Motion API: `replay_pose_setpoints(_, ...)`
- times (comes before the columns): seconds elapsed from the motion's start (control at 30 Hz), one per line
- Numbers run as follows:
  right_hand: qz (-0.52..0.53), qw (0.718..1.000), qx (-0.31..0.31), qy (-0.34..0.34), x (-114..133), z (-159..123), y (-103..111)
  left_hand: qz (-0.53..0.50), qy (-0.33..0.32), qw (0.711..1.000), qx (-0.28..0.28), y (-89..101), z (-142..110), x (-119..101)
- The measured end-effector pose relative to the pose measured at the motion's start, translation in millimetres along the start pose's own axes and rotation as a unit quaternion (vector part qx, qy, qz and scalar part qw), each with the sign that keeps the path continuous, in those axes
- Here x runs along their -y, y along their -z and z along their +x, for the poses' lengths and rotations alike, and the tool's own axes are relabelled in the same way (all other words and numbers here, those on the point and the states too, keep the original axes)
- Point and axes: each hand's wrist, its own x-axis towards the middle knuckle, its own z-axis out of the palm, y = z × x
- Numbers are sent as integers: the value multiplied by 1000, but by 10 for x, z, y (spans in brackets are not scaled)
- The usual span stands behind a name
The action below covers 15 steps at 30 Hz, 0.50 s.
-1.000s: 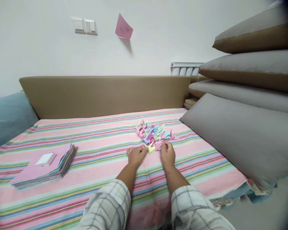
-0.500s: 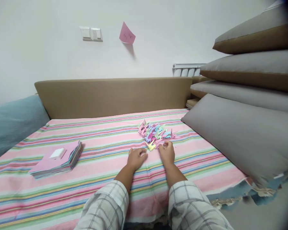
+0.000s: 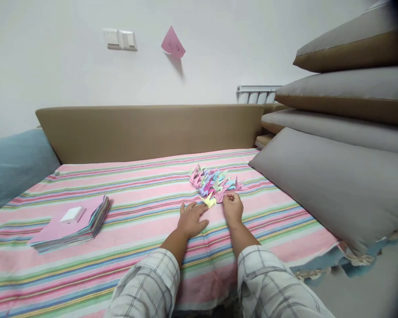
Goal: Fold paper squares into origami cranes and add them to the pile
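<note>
A heap of folded paper cranes in pink, purple, blue and green lies on the striped cloth in front of me. At its near edge sits a yellow paper crane. My left hand is open, palm down on the cloth, its fingertips reaching to the yellow crane. Just right of that, a pink paper crane meets the pinched thumb and forefinger of my right hand. The exact spot of that grip is partly hidden by the fingers.
To the left, a stack of coloured paper carries a small white block. Grey cushions are piled on the right. A brown backrest borders the striped cloth at the far side, with a blue cushion at left.
My left hand has spread its fingers and shifted slightly right, towards the yellow crane. My right hand stays pinched at the pink crane. The view has turned a little to the right.
</note>
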Motion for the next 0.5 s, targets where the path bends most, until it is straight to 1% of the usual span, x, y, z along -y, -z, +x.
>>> replay_pose_setpoints(0.13, 8, 1000, 0, -4, 42, -3, -5, 3, 8, 1000, 27, 7, 57, -10)
replay_pose_setpoints(0.27, 3, 1000, -3, -15, 72, -5, 1, 10, 7, 999, 34, 12, 91, -11)
replay_pose_setpoints(0.4, -34, 999, 12, -21, 77, -12, 14, 9, 3, 1000, 24, 15, 83, -9)
replay_pose_setpoints(0.5, -34, 999, 17, -16, 65, -14, 21, -17, 4, 1000, -5, 15, 68, -7)
